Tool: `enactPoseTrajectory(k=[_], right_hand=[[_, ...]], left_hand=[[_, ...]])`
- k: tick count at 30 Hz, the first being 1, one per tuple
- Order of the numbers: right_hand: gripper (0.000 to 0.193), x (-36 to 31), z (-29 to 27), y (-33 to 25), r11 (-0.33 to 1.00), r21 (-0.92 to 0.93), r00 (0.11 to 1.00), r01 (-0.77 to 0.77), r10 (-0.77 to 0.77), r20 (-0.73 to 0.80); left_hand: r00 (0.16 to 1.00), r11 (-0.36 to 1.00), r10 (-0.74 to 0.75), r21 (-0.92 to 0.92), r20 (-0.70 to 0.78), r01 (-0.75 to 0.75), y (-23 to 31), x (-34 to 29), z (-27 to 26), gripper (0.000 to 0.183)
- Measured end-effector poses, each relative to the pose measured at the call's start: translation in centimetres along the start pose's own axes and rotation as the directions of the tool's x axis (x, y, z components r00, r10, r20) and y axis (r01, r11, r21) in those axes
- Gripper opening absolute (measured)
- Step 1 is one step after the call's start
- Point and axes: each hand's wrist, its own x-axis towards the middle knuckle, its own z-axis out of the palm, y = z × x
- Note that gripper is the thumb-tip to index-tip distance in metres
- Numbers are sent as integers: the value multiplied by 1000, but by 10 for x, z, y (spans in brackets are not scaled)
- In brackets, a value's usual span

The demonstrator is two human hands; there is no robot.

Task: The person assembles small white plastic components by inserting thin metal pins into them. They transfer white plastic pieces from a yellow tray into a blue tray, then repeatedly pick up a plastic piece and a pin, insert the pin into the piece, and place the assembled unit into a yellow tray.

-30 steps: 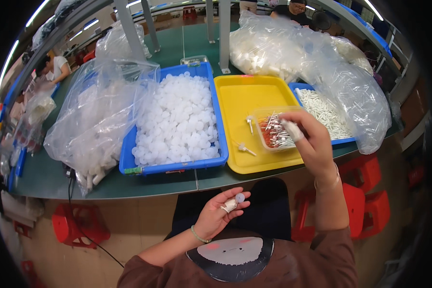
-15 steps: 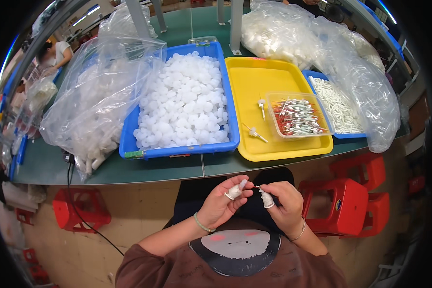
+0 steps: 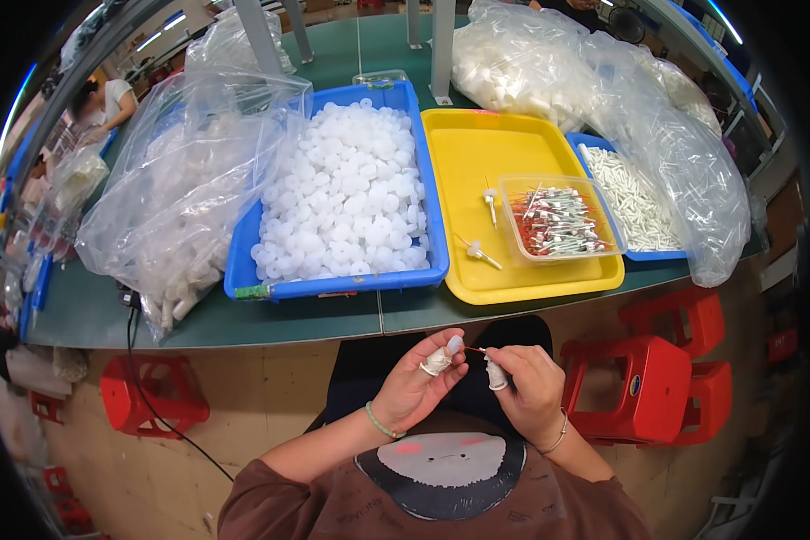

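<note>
White round plastic disc [image 3: 455, 344] pinched in left hand [image 3: 411, 389], thin red wire [image 3: 475, 349] pinched alongside in right hand [image 3: 533, 387] — probably threading, needs centring.

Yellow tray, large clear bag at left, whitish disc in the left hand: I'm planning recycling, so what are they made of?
Yellow tray: probably moulded plastic, glossy, from its even colour and rounded corners.
Clear bag: likely thin plastic film, shiny, from its creases and glare.
Disc in the left hand: perhaps matte plastic or silicone, given its milky look; too small for certainty.
</note>
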Motion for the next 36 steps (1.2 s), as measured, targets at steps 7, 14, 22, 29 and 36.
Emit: enactPoseTrajectory(k=[7, 14, 22, 29, 36], right_hand=[[37, 0, 1, -2, 999, -41, 1000, -12, 12, -6], [33, 1, -1, -4, 999, 27, 1000, -20, 19, 24], [34, 4, 11, -6, 962, 210, 983, -176, 159, 96], [24, 0, 13, 0, 971, 180, 982, -158, 136, 128], [10, -7, 17, 4, 406, 653, 760, -639, 462, 457]], left_hand=[[997, 997, 80, 24, -7, -80, -3, -1, -3, 35], [996, 987, 80, 143, -34, -75, -3, -2, 0, 36], [999, 982, 47, 181, 14, -49, -6, -1, -2, 38], [995, 917, 101, 389, -15, -87, -6, -2, -4, 39], [967, 797, 254, 558, 33, -228, -8, 0, -12, 32]])
